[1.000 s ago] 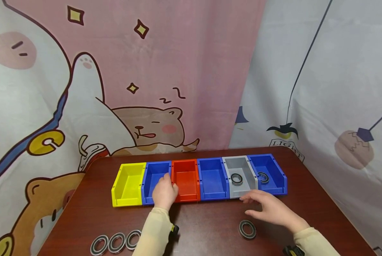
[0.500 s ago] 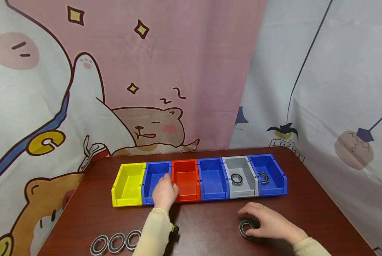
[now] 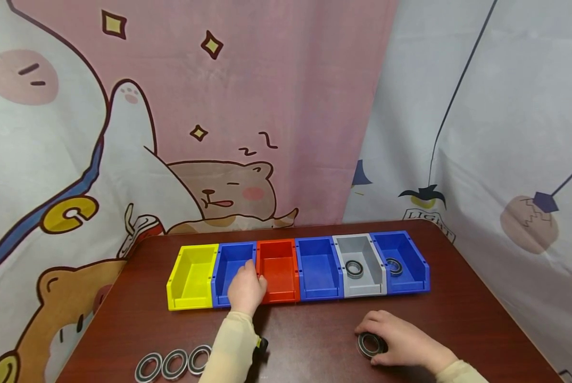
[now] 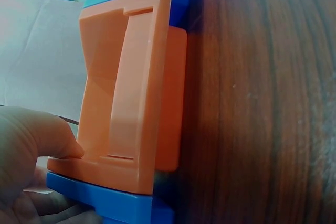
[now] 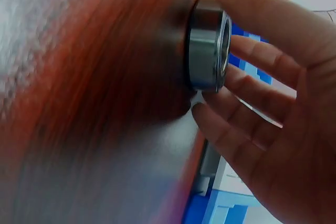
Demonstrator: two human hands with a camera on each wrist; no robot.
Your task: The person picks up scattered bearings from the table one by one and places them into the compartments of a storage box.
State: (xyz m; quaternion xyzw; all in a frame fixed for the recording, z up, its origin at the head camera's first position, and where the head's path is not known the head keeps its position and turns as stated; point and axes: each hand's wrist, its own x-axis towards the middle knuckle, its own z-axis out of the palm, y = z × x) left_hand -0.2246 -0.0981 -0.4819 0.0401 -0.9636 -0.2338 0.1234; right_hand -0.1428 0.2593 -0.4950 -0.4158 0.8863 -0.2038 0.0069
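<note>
My left hand [image 3: 246, 290] grips the adjoining walls of a blue bin [image 3: 233, 258] and the red bin [image 3: 278, 271]. In the left wrist view, the thumb lies over the rim of the red bin [image 4: 136, 82], which looks orange there, and the other fingers are on the blue side. My right hand [image 3: 403, 340] holds a ball bearing [image 3: 361, 348] at the front right of the table. The right wrist view shows this bearing [image 5: 205, 51] flat on the wood, its shiny outer ring between thumb and fingers.
A yellow bin [image 3: 192, 276], another blue bin [image 3: 319, 266], a grey bin [image 3: 362, 247] and a right-end blue bin [image 3: 400, 247] complete the row. The grey and right-end bins each contain one bearing. Three bearings [image 3: 139, 368] lie at the table's front left.
My right hand has come down and back from near the grey bin, and its fingers have closed round the bearing on the table. The left hand has stayed in place.
</note>
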